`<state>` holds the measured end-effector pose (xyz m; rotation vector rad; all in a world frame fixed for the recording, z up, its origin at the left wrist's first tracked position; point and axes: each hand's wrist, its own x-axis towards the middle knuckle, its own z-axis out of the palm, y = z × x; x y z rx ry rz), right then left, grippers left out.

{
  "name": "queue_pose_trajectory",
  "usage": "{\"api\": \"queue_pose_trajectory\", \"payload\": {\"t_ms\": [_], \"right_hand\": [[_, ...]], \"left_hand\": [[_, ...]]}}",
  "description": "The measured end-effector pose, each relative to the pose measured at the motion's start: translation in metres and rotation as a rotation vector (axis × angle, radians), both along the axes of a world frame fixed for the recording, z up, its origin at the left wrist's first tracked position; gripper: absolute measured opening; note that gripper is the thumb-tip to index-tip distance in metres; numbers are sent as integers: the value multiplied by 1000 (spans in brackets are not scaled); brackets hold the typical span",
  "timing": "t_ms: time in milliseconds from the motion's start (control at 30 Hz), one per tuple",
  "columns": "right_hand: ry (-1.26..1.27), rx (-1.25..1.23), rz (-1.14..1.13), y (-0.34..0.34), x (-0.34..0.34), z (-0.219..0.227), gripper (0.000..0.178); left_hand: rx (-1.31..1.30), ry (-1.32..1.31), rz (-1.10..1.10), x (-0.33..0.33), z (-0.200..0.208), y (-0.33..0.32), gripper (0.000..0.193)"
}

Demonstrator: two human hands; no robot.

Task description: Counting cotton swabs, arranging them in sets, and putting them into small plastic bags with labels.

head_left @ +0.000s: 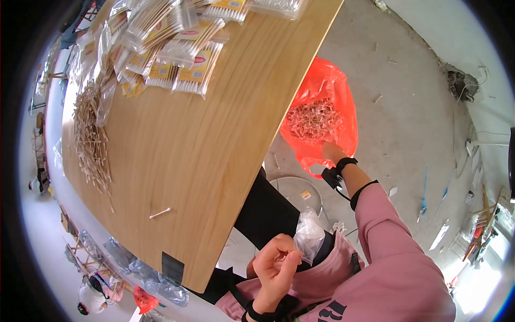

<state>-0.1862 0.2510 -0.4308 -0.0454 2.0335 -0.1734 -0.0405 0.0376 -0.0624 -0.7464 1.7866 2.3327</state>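
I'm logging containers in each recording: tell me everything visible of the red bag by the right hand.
The red bag is thin, glossy, creased plastic, slightly see-through. It gapes open toward the camera, with a handle-like loop at the near end. Inside lies a heap of thin pinkish pieces, too small to identify. It sits beyond the right edge of the table, apparently on the grey floor, its base hidden. The person's right hand is at its near side; exactly what it touches is unclear.

Now one red bag [348, 99] is spotted at the right hand [333, 152], one clear bag [309, 232] beside the left hand [276, 261], and, off to that hand's left, one loose swab [160, 213], one stick heap [88, 131] and many packets [197, 72] too overlapped to be tallied.
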Motion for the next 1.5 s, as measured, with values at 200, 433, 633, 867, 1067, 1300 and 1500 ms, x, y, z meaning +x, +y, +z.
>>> {"api": "queue_pose_trajectory", "payload": {"t_ms": [200,433,633,867,1067,1300,1500], "right_hand": [[378,-180,-277,36,7,-33,34],[443,-579,-728,55,-12,35,41],[284,-795,-1015,50,-27,111,24],[157,-852,-1017,30,-42,135,21],[7,-962,-1170,9,-50,150,16],[-60,-1225,-1190,-9,-38,215,8],[284,-1248,-182,-65,61,412,13]], "left_hand": [[15,-15,-12,-3,-1,3,9],[2,32,4,-2,-3,1,16],[41,32,33,2,1,1,15],[102,107,85,7,6,1,6],[-14,60,227,3,21,-5,12],[-185,127,322,10,45,-16,9],[-895,268,50,32,54,-34,12]]}}
